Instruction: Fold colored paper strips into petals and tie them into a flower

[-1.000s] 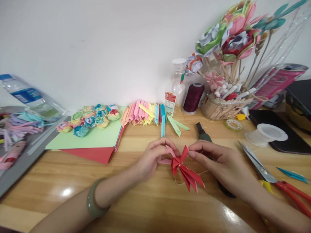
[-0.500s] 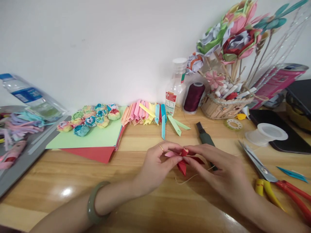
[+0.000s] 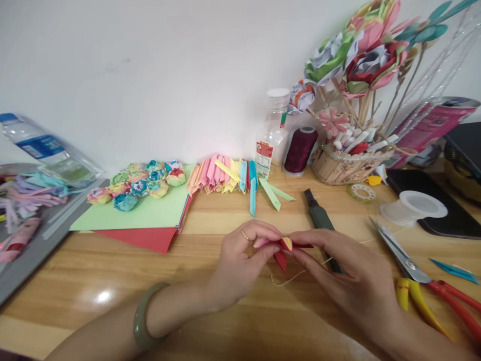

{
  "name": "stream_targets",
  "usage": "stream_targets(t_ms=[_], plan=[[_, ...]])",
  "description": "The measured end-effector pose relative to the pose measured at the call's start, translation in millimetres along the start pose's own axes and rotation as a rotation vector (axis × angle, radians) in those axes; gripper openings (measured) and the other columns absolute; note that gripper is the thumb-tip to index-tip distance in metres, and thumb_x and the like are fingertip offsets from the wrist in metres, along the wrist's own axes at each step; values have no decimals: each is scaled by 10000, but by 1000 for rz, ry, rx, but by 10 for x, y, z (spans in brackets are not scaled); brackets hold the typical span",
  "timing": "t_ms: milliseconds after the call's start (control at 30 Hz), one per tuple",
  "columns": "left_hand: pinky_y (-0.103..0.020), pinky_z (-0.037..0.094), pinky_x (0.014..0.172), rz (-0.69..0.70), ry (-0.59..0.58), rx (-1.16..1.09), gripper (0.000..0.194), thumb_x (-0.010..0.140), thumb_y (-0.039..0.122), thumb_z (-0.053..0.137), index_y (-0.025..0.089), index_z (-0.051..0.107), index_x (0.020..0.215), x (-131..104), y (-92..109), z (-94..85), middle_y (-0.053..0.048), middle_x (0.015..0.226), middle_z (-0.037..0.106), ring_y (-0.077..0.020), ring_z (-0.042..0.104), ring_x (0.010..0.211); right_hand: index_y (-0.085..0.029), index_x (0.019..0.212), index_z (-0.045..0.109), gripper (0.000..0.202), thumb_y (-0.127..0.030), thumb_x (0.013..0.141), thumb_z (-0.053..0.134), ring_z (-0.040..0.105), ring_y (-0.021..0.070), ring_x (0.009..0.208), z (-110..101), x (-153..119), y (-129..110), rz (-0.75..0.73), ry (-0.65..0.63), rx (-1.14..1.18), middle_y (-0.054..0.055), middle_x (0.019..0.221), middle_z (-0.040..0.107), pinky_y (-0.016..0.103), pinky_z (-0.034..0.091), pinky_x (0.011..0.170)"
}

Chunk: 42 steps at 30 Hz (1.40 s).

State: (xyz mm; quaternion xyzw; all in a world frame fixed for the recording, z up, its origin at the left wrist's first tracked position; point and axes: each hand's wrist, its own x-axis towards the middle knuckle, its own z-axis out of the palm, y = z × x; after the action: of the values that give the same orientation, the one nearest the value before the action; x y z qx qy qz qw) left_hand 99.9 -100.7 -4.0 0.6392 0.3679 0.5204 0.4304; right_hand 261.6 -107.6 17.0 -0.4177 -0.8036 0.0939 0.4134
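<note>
Between my two hands is a small folded paper piece (image 3: pixel 286 244), red with a pale yellow inside and a pink part at its left. My left hand (image 3: pixel 246 258) pinches its left side between thumb and fingers. On the right side, my right hand (image 3: pixel 338 268) grips it the same way. A thin pale thread (image 3: pixel 289 281) hangs below the piece and runs under my right hand. Behind my right hand lies a dark green tool (image 3: pixel 320 215), partly hidden by the fingers.
Paper flowers (image 3: pixel 140 187) sit on green paper (image 3: pixel 128 220) at left. Folded strips (image 3: pixel 216 174) line the wall beside a clear bottle (image 3: pixel 276 130) and purple thread spool (image 3: pixel 300 150). Scissors (image 3: pixel 409 265), a white spool (image 3: pixel 411 206) and a flower basket (image 3: pixel 345 165) are at right.
The paper piece has been turned in my fingers, so its pale yellow inside now faces the camera more. My right hand has shifted slightly to the right.
</note>
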Motion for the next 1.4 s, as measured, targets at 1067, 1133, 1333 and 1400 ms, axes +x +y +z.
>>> stream_targets(t_ms=[1067, 1133, 1333, 1400], plan=[[-263, 474, 684, 208, -42, 177, 55, 761, 111, 550, 162, 570, 753, 14, -44, -40, -41, 773, 566, -128, 570, 756, -212, 737, 505, 93, -138, 791, 519, 566, 130, 625, 5, -15, 55, -42, -38, 17, 20, 690, 579, 236, 455, 531], [-254, 470, 668, 212, -27, 200, 62, 752, 115, 564, 165, 566, 789, 14, -47, -38, -34, 765, 572, -125, 564, 740, -217, 751, 485, 106, -124, 795, 510, 566, 130, 630, 4, -18, 59, -47, -60, 51, 13, 684, 582, 240, 458, 544], [-234, 475, 672, 294, -57, 244, 157, 757, 81, 550, 182, 567, 876, 11, -44, -53, -29, 805, 553, -108, 562, 749, -230, 807, 467, 175, -60, 780, 497, 576, 133, 680, -20, 0, 94, -151, -128, 99, 18, 740, 603, 239, 467, 568], [-234, 479, 673, 321, -74, 238, 164, 760, 76, 543, 184, 562, 882, 12, -44, -62, -29, 806, 545, -106, 558, 749, -228, 808, 459, 175, -59, 778, 498, 569, 127, 676, -31, 12, 111, -172, -148, 128, 16, 733, 591, 232, 466, 563]])
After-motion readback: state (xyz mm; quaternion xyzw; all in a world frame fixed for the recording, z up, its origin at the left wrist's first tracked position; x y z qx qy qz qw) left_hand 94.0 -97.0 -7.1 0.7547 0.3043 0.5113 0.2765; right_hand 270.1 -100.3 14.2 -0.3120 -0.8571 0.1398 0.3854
